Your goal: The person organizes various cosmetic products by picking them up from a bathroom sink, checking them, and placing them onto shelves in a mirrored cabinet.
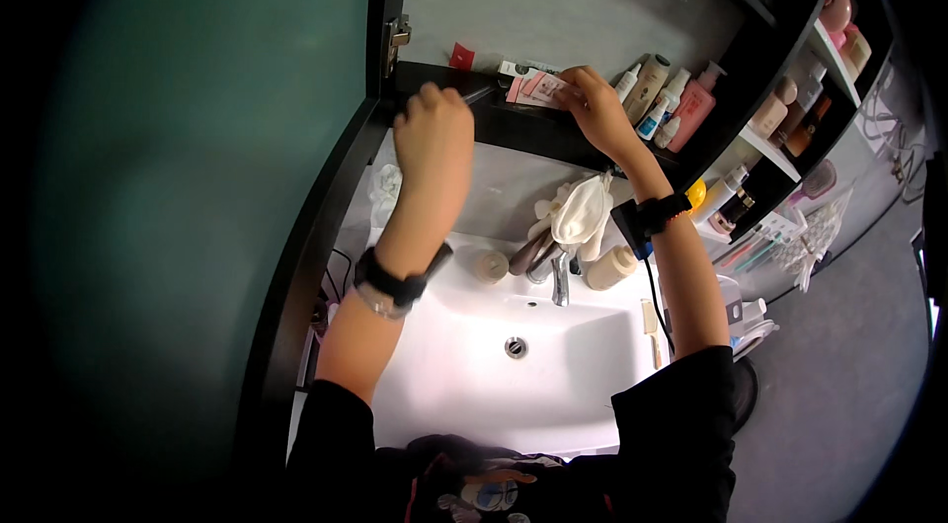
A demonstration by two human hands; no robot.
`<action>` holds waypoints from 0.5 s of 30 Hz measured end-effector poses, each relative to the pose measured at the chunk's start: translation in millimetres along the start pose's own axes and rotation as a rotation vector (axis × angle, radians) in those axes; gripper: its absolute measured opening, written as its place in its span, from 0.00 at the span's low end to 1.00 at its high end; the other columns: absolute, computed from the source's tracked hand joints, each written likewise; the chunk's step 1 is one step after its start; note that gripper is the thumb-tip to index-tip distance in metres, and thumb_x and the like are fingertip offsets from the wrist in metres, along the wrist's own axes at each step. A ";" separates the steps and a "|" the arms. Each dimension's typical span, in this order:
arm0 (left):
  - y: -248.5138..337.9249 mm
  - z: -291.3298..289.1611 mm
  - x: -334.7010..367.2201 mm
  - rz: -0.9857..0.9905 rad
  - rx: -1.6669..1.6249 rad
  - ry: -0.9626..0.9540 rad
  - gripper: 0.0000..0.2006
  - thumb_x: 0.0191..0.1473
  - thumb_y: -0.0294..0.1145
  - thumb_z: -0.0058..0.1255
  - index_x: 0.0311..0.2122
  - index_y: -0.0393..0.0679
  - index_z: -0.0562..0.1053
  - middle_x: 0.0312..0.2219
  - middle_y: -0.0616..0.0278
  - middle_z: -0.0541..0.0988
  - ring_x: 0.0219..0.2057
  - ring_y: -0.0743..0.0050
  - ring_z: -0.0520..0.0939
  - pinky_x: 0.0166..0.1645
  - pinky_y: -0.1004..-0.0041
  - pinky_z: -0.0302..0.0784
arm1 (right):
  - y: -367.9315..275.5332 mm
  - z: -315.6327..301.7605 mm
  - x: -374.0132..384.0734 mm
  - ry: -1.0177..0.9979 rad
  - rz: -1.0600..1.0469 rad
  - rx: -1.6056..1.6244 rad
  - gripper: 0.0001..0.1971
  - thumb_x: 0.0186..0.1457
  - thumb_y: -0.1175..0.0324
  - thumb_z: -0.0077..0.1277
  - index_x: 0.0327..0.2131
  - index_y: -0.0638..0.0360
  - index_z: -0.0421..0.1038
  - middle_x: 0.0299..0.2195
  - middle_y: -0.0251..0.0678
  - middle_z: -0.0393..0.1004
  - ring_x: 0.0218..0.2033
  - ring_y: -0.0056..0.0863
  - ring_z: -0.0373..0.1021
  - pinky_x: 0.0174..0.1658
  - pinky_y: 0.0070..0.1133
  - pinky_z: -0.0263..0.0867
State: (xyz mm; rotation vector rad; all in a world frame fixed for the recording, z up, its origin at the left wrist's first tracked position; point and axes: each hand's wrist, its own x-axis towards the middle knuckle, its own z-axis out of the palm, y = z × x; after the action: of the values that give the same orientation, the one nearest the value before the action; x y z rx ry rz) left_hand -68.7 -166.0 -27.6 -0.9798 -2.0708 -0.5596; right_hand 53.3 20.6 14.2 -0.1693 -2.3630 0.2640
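My right hand (598, 110) reaches over the dark cabinet shelf (533, 126), fingers pinched on the edge of some small flat pink-and-white packets (538, 88). They lie fanned out near the shelf's front. My left hand (434, 133) is above the left part of the same shelf, fingers curled closed. A thin dark item (478, 93) shows just beside its fingers; I cannot tell whether the hand holds it. Behind the packets lies a small white box (513, 70), and a red packet (461, 56) stands against the back wall.
Several bottles and tubes, among them a pink pump bottle (694, 106), stand right of my right hand. The cabinet door (217, 158) is swung open on the left. Below are a white sink (464, 375), a faucet (561, 281), a white cloth (581, 212) and a comb (650, 318).
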 end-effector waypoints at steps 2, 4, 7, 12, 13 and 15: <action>-1.8 -13.8 -25.1 -0.057 -0.018 -0.009 0.07 0.44 0.25 0.47 0.31 0.39 0.69 0.24 0.62 0.72 0.28 0.68 0.77 0.28 0.74 0.74 | 0.5 2.7 -1.3 0.028 -0.021 -0.013 0.07 0.47 0.76 0.49 0.32 0.65 0.66 0.31 0.42 0.68 0.33 0.42 0.67 0.36 0.27 0.64; -8.0 -25.7 -49.7 -0.070 -0.065 -0.024 0.10 0.44 0.24 0.47 0.34 0.39 0.67 0.24 0.61 0.72 0.25 0.68 0.78 0.27 0.74 0.74 | 2.1 4.7 -1.2 0.057 -0.047 -0.037 0.07 0.46 0.76 0.49 0.32 0.64 0.66 0.31 0.42 0.68 0.33 0.42 0.67 0.36 0.28 0.63; -8.6 -31.0 -75.6 -0.116 -0.163 -0.049 0.14 0.44 0.23 0.48 0.39 0.37 0.64 0.24 0.59 0.73 0.25 0.66 0.79 0.27 0.73 0.75 | 9.7 11.5 0.1 0.099 -0.084 -0.097 0.06 0.46 0.76 0.49 0.31 0.62 0.66 0.31 0.40 0.67 0.35 0.41 0.66 0.36 0.29 0.62; -14.2 -12.0 -97.0 -0.205 -0.475 -0.204 0.18 0.48 0.20 0.43 0.46 0.36 0.60 0.34 0.50 0.70 0.29 0.59 0.79 0.31 0.71 0.76 | 10.0 16.3 1.4 0.233 -0.118 -0.176 0.06 0.44 0.75 0.50 0.29 0.60 0.67 0.33 0.37 0.67 0.39 0.36 0.63 0.38 0.28 0.59; -16.1 -4.5 -99.2 -0.222 -0.537 -0.187 0.19 0.48 0.19 0.42 0.48 0.37 0.59 0.35 0.49 0.69 0.30 0.60 0.79 0.32 0.71 0.75 | 7.7 14.4 0.3 0.253 -0.101 -0.170 0.05 0.45 0.75 0.50 0.29 0.60 0.67 0.32 0.37 0.67 0.37 0.36 0.64 0.38 0.27 0.59; -16.4 -5.0 -97.9 -0.330 -0.760 -0.181 0.20 0.49 0.19 0.39 0.50 0.37 0.59 0.36 0.50 0.68 0.30 0.62 0.77 0.34 0.71 0.74 | -4.8 10.0 -4.6 0.284 -0.071 -0.153 0.04 0.46 0.75 0.50 0.28 0.60 0.67 0.30 0.38 0.68 0.34 0.36 0.65 0.36 0.25 0.60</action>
State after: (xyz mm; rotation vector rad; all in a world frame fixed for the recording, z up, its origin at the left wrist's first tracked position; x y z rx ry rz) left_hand -39.0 -223.9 -102.7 -1.1236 -2.2288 -1.5569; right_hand 49.5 13.7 5.2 -0.1827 -2.1008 0.0217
